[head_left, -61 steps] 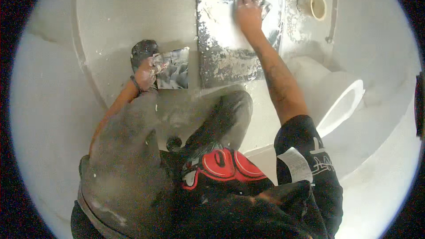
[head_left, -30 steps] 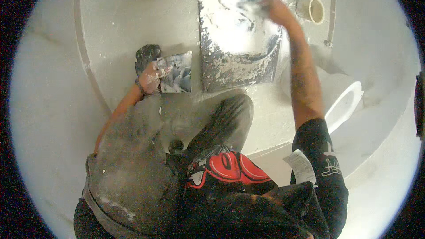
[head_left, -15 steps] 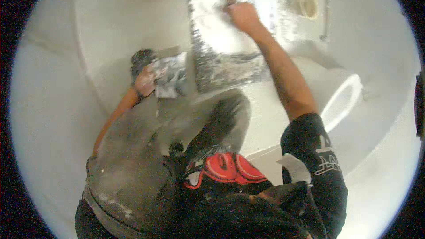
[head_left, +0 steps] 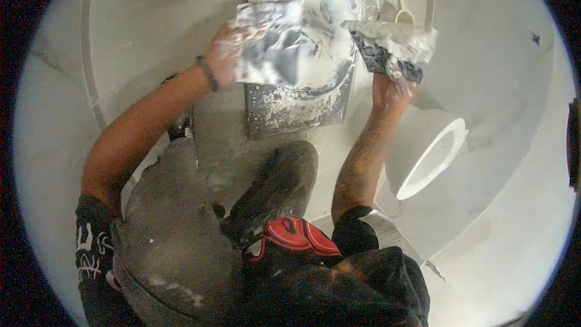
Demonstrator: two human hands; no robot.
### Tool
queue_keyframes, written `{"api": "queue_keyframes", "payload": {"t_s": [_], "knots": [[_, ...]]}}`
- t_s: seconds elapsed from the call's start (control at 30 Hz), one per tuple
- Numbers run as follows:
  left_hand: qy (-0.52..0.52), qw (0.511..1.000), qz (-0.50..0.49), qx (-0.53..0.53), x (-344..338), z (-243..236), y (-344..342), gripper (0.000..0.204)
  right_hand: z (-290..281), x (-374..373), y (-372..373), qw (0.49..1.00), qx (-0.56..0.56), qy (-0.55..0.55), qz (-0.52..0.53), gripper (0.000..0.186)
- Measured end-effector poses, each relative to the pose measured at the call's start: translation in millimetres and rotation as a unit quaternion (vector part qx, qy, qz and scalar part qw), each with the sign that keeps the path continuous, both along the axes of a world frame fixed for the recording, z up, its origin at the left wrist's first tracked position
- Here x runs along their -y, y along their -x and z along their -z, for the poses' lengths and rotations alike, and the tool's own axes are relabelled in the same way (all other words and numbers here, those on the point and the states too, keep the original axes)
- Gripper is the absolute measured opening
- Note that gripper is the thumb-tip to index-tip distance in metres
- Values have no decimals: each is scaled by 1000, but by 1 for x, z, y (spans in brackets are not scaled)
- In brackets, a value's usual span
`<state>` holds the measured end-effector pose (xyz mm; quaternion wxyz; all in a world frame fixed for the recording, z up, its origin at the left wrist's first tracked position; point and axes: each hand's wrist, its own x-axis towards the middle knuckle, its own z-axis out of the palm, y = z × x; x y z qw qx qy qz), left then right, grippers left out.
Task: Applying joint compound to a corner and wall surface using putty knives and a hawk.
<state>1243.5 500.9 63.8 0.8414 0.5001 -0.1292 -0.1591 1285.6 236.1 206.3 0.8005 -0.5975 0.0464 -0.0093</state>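
My left hand (head_left: 223,57) is closed on the edge of a square, shiny metal plate (head_left: 272,63) with whitish smears. The plate is held above a long dark board (head_left: 296,112), which is coated with wet-looking white paste. To the right of the board, my right hand (head_left: 392,92) grips a broad flat blade (head_left: 370,53) from below. A thick heap of white paste (head_left: 405,39) covers much of that blade and hides its handle. Paste also marks the fingers of both hands.
A white, bucket-like cylinder (head_left: 396,160) lies on its side at the right, its rim toward me. Behind the loaded blade a cream-coloured round object (head_left: 404,17) partly shows. My bent knee (head_left: 296,163) is close to the board's near end. Pale walls curve around the sides.
My left hand has brought the metal plate up and right, over the board. My right hand has moved right, off the board, and now shows a blade heaped with white paste.
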Motion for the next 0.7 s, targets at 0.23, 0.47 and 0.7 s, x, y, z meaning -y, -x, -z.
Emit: {"api": "queue_keyframes", "payload": {"t_s": [0.23,0.47,0.7], "knots": [[333,892,-112,-285,41,-30,-24,28,6,-44,13,993,80,28,79,63],[189,906,-197,-324,54,-55,-31,29,8,-57,14,990,48,-1,133,55],[227,887,-254,-312,57,-66,-32,18,0,-63,14,990,77,35,115,55]]}}
